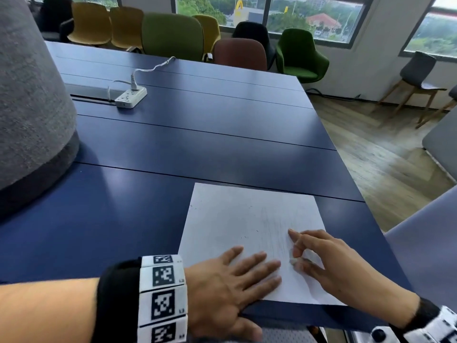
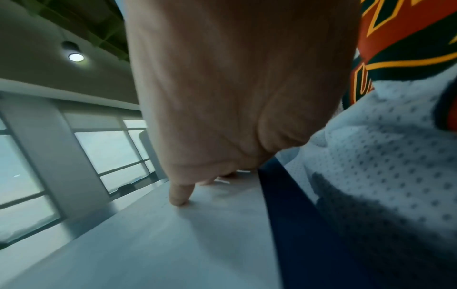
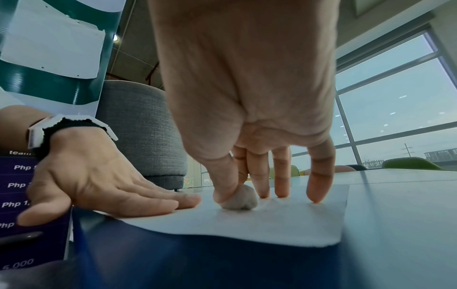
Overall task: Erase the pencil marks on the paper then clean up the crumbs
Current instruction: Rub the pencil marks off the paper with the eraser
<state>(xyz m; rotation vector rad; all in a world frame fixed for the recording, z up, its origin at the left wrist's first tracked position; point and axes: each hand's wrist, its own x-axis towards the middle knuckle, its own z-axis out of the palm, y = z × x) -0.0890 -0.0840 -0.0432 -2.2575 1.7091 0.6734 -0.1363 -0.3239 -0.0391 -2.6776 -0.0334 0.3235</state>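
Observation:
A white sheet of paper (image 1: 249, 229) lies at the near right corner of the dark blue table (image 1: 173, 149), with faint grey pencil strokes (image 1: 272, 233) across its middle. My left hand (image 1: 237, 276) lies flat on the paper's near left corner, fingers straight. My right hand (image 1: 304, 253) pinches a small grey kneaded eraser (image 3: 241, 199) between thumb and index finger and presses it on the paper; the other fingers touch the sheet. Tiny dark crumbs (image 1: 244, 236) dot the paper. The left wrist view shows my left hand (image 2: 178, 195) from underneath, a fingertip on the sheet.
A white power strip (image 1: 131, 96) with a cable sits at the far left of the table. A grey padded seat (image 1: 32, 102) rises at the left edge. Coloured chairs (image 1: 173, 35) line the far side. The table's right edge drops to wooden floor (image 1: 385, 157).

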